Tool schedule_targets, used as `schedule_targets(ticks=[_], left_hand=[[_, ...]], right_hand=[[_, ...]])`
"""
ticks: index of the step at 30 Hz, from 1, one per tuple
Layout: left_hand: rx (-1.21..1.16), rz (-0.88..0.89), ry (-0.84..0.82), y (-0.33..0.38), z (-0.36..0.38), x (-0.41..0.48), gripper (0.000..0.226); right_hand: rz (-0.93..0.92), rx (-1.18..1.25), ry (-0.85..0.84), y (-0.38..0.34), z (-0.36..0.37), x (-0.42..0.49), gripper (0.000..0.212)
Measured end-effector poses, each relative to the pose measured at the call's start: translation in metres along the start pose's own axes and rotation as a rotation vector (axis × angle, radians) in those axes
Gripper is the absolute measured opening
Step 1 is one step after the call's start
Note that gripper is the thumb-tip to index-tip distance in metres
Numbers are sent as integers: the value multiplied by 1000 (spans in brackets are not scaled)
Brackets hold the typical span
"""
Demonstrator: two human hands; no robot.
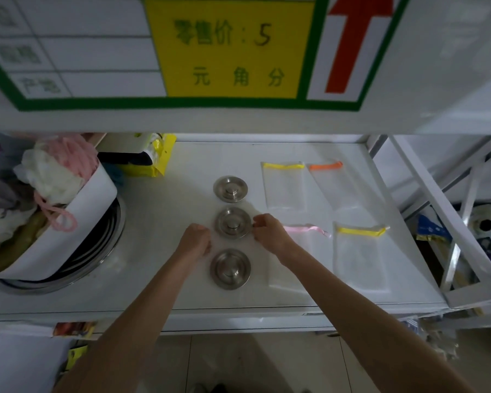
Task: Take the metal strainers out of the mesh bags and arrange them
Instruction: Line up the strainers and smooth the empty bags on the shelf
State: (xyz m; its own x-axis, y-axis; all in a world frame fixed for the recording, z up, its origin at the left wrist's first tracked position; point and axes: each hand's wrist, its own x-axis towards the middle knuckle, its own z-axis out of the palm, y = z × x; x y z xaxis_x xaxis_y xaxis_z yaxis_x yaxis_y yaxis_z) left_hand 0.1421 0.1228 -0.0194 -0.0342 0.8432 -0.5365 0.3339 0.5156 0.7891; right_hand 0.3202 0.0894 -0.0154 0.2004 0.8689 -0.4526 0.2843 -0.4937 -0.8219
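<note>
Three round metal strainers lie in a column on the white shelf: the far strainer, the middle strainer and the near strainer. My left hand is curled shut just left of the middle strainer; contact is unclear. My right hand pinches at its right rim. To the right lie flat mesh bags: a yellow-topped bag, an orange-topped bag, a pink-ribboned bag partly under my right forearm, and a second yellow-topped bag.
A white-walled bin of pink and white bath puffs stands on stacked metal basins at the left. A yellow package sits at the back. A large price sign hangs overhead. A white rack frame borders the right side.
</note>
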Motion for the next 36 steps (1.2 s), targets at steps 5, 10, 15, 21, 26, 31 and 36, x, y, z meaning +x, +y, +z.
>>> schedule_targets(ticks=[5,10,15,21,26,31,36], left_hand=[[162,-128,-87,-25,-6,-40,9],[-169,-226,-87,-35,8,-45,19],[-253,-206,-46,-31,13,-50,14],[-250,-201,-32,-30,15,-47,15],[-9,-116,21,-28,13,-52,24],[463,461,255,-19,42,-87,29],[855,716,-82,-20,113,-88,53]], right_hand=[[85,-17,-102,29,12,-33,33],[93,163,-32,37,20,-48,36],[62,169,-12,32,24,-51,39],[38,145,-15,29,24,-50,39],[18,117,-43,29,14,-52,38],[-238,-190,258,33,-39,-20,32],[-348,-604,247,34,-92,26,40]])
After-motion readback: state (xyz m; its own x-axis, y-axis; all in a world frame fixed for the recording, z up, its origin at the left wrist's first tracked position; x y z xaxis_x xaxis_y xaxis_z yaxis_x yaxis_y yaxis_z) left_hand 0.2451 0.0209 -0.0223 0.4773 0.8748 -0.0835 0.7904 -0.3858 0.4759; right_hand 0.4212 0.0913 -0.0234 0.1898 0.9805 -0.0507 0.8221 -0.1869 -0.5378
